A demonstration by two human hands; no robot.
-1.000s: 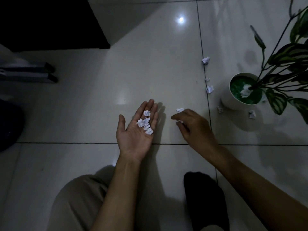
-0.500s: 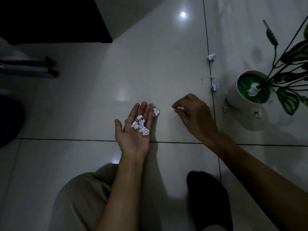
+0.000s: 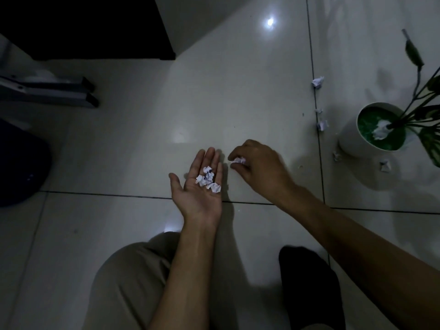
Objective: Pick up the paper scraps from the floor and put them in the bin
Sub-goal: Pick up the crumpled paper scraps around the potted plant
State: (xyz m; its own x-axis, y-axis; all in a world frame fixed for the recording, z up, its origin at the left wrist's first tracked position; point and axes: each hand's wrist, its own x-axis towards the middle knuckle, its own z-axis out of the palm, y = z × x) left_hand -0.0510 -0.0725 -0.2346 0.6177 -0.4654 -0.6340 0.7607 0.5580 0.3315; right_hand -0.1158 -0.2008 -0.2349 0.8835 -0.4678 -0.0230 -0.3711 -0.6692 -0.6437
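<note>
My left hand [image 3: 198, 186] is held palm up over the white tiled floor, with several small crumpled white paper scraps [image 3: 208, 179] lying on its palm and fingers. Just to its right, my right hand [image 3: 259, 166] is curled with its fingertips pinching a white paper scrap [image 3: 239, 160]. More scraps lie on the floor to the right: one [image 3: 318, 82] farther away, one [image 3: 322, 124] near the tile joint, and others [image 3: 385, 166] beside the plant pot. A dark rounded object [image 3: 21, 167] at the left edge may be the bin; I cannot tell.
A white pot [image 3: 352, 141] with a green plant stands at the right, a white paper wad on its soil. A dark cabinet [image 3: 83, 27] fills the upper left, grey metal legs [image 3: 47, 91] below it. My knee and a black sock [image 3: 309, 282] are at the bottom.
My right hand picked up a scrap from the floor beside my left hand's fingertips and now holds it close to the left palm. The view shifted slightly.
</note>
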